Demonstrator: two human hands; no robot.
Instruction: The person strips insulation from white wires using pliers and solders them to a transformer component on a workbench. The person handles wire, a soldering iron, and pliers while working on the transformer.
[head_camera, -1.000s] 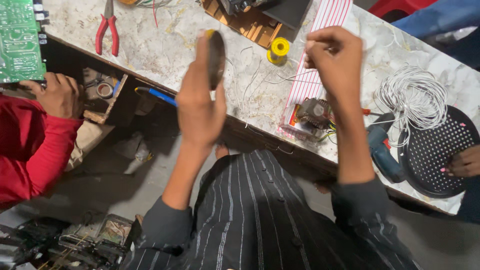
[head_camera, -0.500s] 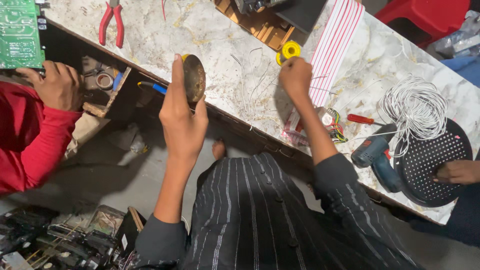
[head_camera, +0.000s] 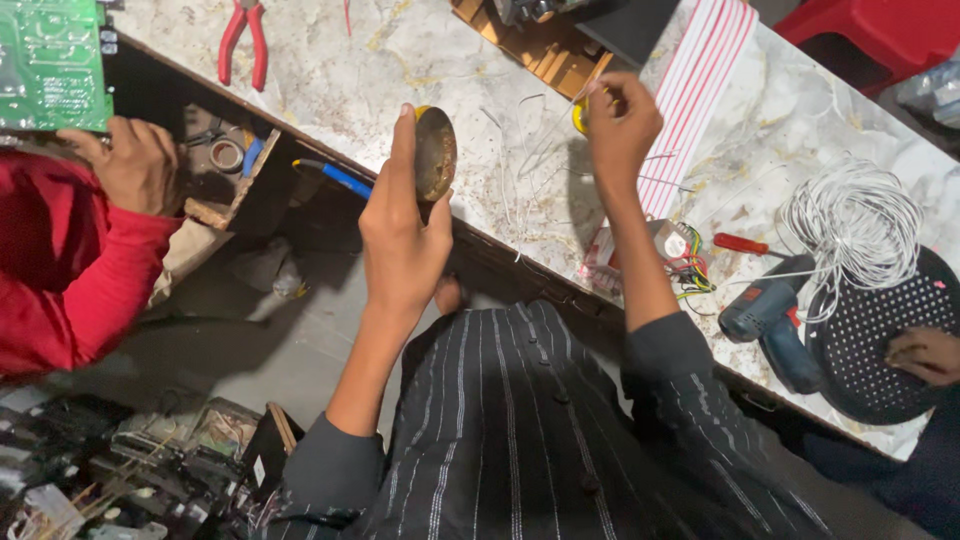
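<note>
1. The left hand (head_camera: 405, 235) grips a round, dull brown disc (head_camera: 435, 153) on edge, thumb on one side and fingers wrapped behind, holding it up over the near edge of the marble table (head_camera: 420, 60).
2. The right hand (head_camera: 622, 125) is closed in a pinch on a thin white wire (head_camera: 560, 125), which runs from the fingertips down and left toward the disc; a yellow reel (head_camera: 580, 115) sits just behind the hand, mostly hidden.
3. How far along: the wire seems only just drawn out (I cannot tell whether its end touches the disc). No winding or joining shows on the disc, so the work looks to be at an early stage, with nearly all of it left.
4. Around it: loose wire offcuts litter the table between the hands. A red-striped white sheet (head_camera: 700, 110) lies to the right, with a small part with coloured leads (head_camera: 680, 260) below it, a red-handled screwdriver (head_camera: 742, 243), a blue drill (head_camera: 770, 325), a coil of white wire (head_camera: 850, 225) and a black perforated disc (head_camera: 880, 340).
5. Far left lie red pliers (head_camera: 245, 40); a person in a red sleeve (head_camera: 90, 280) holds a green circuit board (head_camera: 50, 60).
6. In the way: the offcuts could tangle with the pinched wire, and the part with leads sits close under the right forearm.
</note>
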